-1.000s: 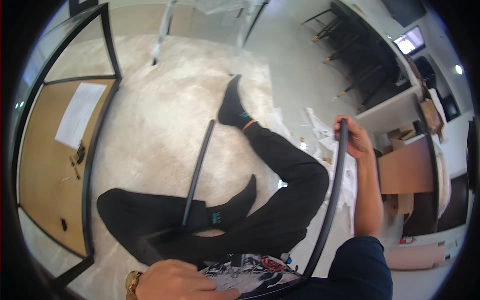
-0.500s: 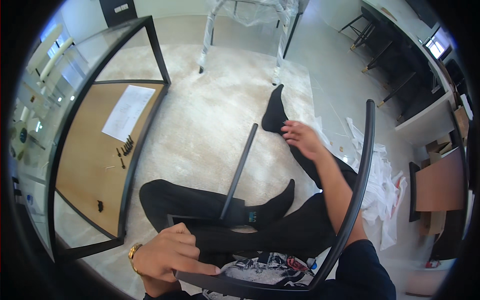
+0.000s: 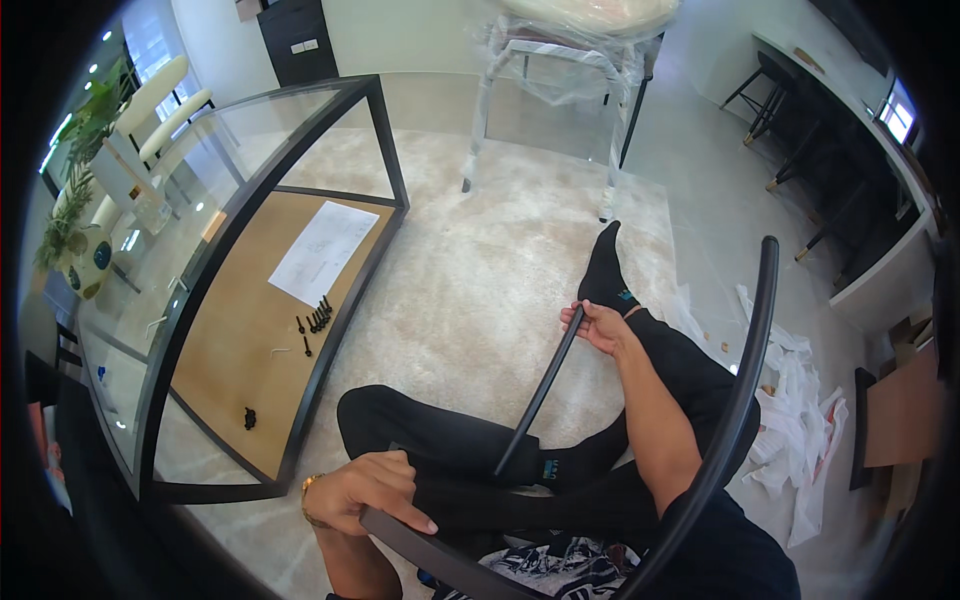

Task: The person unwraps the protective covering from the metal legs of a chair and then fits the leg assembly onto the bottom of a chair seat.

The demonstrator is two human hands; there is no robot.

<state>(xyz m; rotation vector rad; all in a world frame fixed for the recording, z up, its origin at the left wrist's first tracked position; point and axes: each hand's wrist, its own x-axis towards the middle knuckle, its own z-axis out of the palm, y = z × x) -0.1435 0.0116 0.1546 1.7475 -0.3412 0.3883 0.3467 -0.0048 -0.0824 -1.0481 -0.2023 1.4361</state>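
A black metal frame [image 3: 440, 553] with a curved flat bar lies across my lap. My left hand [image 3: 375, 490], with a gold bracelet at the wrist, is closed on the bar's left end, its index finger lying along the bar. One straight tubular leg [image 3: 540, 400] rises away from me from the frame's left side. Its far tip is in the fingers of my right hand [image 3: 600, 328], beside my right foot [image 3: 605, 270]. A second tubular leg [image 3: 745, 370] stands up on the right, passing in front of my right upper arm.
On the left stands a black-framed glass table [image 3: 290, 150] with a brown board. The board carries a paper sheet [image 3: 325, 250], several black bolts [image 3: 318, 318], a hex key [image 3: 281, 351] and dark small parts [image 3: 250, 418]. A plastic-wrapped chair [image 3: 545, 50] stands ahead; white wrapping [image 3: 800, 430] lies right.
My right hand, empty before, has come to the far tip of the left leg and taken hold of it. My left hand stays on the bar. The view has shifted.
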